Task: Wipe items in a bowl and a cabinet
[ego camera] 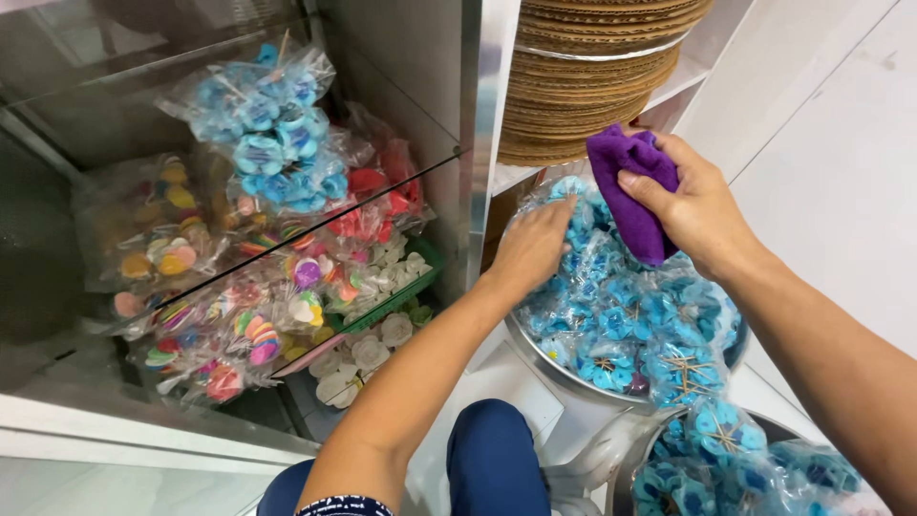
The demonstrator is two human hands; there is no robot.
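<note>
My left hand [531, 247] reaches into a round metal bowl [559, 371] and rests, fingers bent, on a heap of clear-wrapped blue candies [630, 315]. Whether it grips one I cannot tell. My right hand [695, 205] hovers just above the same heap, clutching a crumpled purple cloth [632, 186]. A second metal bowl [635, 473] with more blue wrapped candies [726, 459] sits at the lower right.
A glass display case [239, 191] to the left holds bags of blue, red, white and multicoloured candies. A stack of woven straw trays [592, 67] stands on a white shelf above the bowl. My knee in blue trousers [489, 459] is below.
</note>
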